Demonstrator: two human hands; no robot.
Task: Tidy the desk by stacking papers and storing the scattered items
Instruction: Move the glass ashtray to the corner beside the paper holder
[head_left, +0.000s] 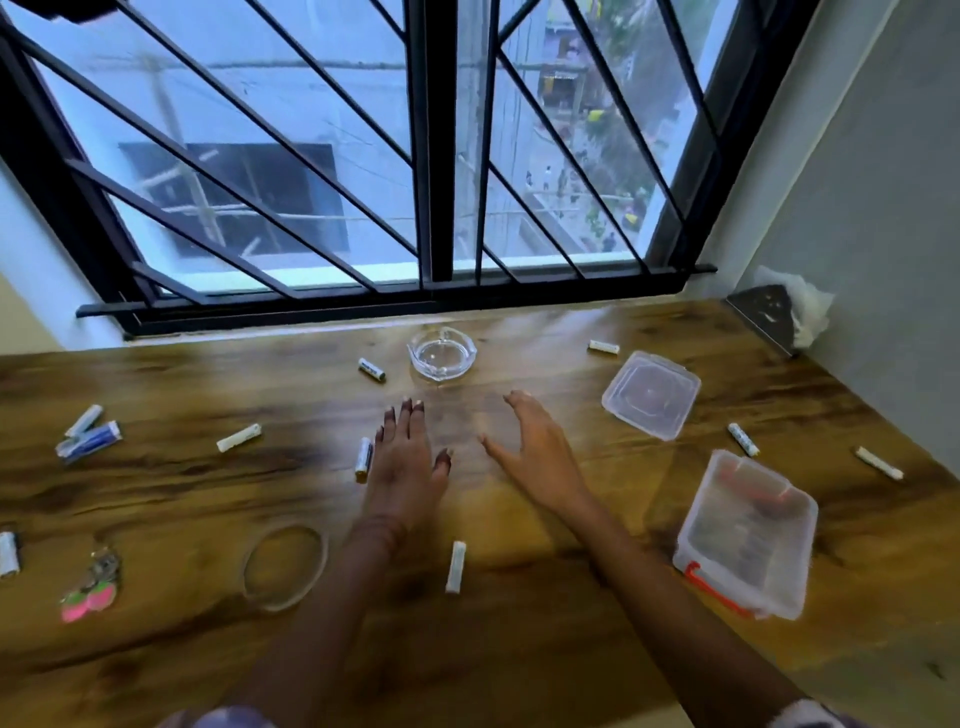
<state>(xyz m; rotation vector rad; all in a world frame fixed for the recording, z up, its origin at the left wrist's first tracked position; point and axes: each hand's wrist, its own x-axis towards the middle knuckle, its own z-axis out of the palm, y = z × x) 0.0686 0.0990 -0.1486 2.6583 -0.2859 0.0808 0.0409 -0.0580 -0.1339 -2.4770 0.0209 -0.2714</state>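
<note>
Both hands hover over the middle of the wooden desk (519, 649), holding nothing. My left hand (408, 460) is flat with fingers straight, right beside a white battery (363, 459). My right hand (535, 452) is open, thumb spread. Several more white batteries lie scattered: one near my left forearm (456, 567), one left of centre (239, 437), one by the ashtray (372, 370), one at the back (603, 347), two at the right (743, 439) (879, 463). A clear plastic box (748, 535) with an orange clasp stands at the right, its lid (651, 394) lying apart behind it.
A glass ashtray (441, 355) sits at the back centre by the barred window (436, 156). At the left lie a blue-and-white bundle of batteries (88, 436), a bangle (284, 566), a pink keychain (91, 592) and a small item at the edge (9, 553). The wall closes the right side.
</note>
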